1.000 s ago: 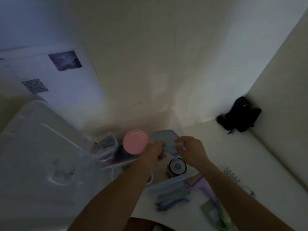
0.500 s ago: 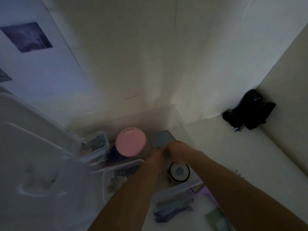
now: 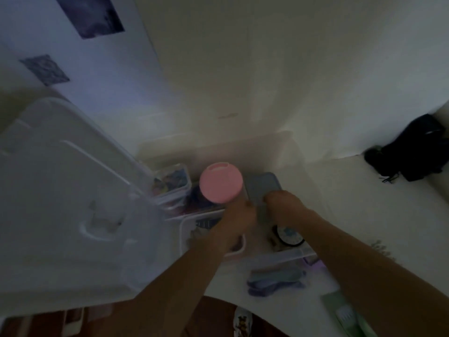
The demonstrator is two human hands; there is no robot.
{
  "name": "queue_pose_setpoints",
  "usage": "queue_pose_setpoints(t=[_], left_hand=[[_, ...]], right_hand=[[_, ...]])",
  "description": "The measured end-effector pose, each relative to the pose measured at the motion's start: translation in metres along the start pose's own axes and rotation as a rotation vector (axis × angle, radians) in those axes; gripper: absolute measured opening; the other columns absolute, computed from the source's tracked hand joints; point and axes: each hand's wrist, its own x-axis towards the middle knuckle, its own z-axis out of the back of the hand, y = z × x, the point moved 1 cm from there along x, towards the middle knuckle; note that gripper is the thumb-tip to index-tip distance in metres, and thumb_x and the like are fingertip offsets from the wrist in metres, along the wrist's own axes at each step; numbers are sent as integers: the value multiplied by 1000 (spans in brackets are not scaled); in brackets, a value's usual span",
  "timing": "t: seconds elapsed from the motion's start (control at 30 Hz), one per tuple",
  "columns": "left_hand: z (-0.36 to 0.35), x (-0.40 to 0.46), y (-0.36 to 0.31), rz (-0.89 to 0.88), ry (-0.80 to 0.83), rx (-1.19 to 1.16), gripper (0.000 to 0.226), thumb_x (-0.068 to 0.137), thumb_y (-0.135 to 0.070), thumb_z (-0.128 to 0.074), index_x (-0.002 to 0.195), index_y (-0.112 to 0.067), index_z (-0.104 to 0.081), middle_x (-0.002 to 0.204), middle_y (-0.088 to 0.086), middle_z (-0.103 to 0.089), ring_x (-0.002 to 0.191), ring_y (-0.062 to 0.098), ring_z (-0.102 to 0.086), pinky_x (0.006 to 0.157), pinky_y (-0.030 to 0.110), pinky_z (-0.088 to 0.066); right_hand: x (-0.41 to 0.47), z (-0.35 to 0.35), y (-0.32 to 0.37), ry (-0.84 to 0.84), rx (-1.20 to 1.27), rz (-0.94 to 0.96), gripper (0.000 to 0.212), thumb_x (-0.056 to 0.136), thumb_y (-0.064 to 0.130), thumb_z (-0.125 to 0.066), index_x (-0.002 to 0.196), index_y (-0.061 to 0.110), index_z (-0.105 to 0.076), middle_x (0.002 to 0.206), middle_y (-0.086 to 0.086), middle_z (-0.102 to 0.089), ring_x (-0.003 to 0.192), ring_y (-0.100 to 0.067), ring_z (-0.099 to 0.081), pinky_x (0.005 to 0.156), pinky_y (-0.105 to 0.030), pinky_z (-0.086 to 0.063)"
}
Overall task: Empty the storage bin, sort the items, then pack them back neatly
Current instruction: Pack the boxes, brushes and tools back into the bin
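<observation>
Head view shows your left hand (image 3: 239, 212) and right hand (image 3: 283, 205) holding the grey-blue lidded box (image 3: 263, 188), fingers curled on it, at the storage bin's (image 3: 286, 255) far right corner beside the pink-lidded jar (image 3: 221, 182), probably to seat it snugly.

Two dark rectangular pictures (image 3: 91, 14) and (image 3: 45, 69) are seen fixed to the pale wall (image 3: 243, 69) at upper left (their content is too dim to be read). A black bundle (image 3: 410, 148) is shown lying on the white surface (image 3: 364, 203) at far right, against the wall. Reddish-brown flooring (image 3: 209, 317) is visible along the bottom edge.
</observation>
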Motion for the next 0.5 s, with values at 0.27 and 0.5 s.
queue_pose_setpoints(t=[0.27,0.5], left_hand=[[87,-37,103,286,-155,551,47,97,-32,-54,128,2,-51,125,17,-58,113,33,-59,88,34,-47],[87,-47,112,241,-133,332,45,94,-54,-53,100,-11,-63,88,3,-66,77,17,-64,68,29,-50]], right_hand=[[-35,-22,76,152,497,-45,28,91,23,-61,109,2,-65,105,-16,-65,96,-29,-64,74,-35,-53],[-44,-14,75,67,641,-73,29,85,17,-67,109,-1,-68,108,-22,-70,98,-32,-69,83,-46,-57]])
